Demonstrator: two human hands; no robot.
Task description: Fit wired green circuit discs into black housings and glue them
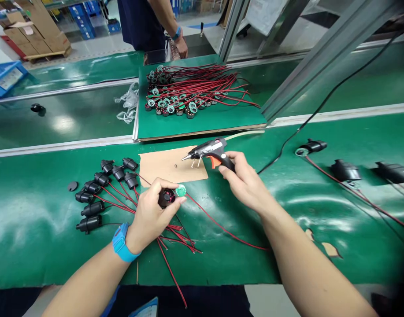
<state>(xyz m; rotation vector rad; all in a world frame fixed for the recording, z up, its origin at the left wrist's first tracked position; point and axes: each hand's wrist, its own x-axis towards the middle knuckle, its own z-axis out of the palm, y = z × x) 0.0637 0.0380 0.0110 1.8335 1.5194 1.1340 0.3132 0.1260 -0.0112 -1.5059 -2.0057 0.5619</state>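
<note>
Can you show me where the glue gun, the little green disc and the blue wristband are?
Glue gun (208,149): head view, on its dark body.
Green disc (181,190): head view, on the middle of its round face.
Blue wristband (122,243): head view, on the middle of its band.

Gripped in the right hand (243,178): 1 black glue gun (218,152) with an orange trigger (215,162), pointing left. Held in the left hand (152,207): 1 black housing (166,198), just beside 1 round green board (181,190) trailing red wire (221,227) rightward.

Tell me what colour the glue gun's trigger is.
The trigger is orange; it shows in the head view, the only one here.
</note>
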